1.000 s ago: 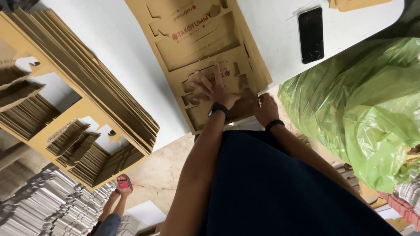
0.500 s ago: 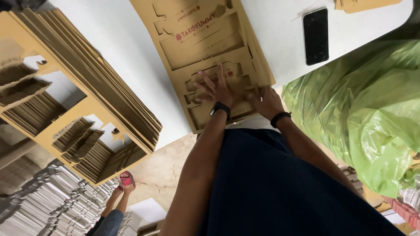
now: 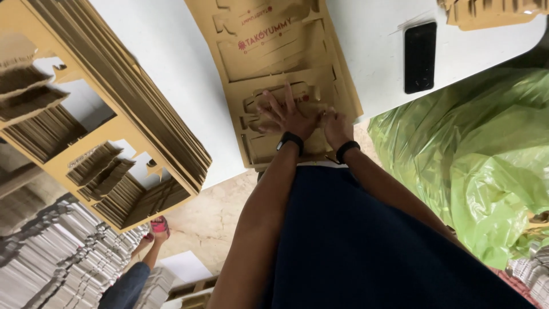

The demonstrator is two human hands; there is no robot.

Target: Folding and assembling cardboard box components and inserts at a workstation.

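Observation:
A stack of brown die-cut cardboard sheets (image 3: 269,51) lies on the white table (image 3: 166,51) in front of me. My left hand (image 3: 285,111) lies flat on the near end of the top sheet, fingers spread, a black band on the wrist. My right hand (image 3: 336,127) presses the same sheet just to the right, fingers curled at a cut piece; it also wears a dark wristband. Whether it grips the piece I cannot tell.
A tall pile of punched-out cardboard frames (image 3: 108,114) overhangs the table's left side. A black phone (image 3: 420,56) lies on the table at right. A large green plastic bag (image 3: 474,154) stands at right. Grey stacks (image 3: 51,257) and another person's foot in a pink sandal (image 3: 159,226) are on the floor.
My right hand has moved left and up onto the sheet, close beside my left hand. My left hand has stayed flat on the cardboard.

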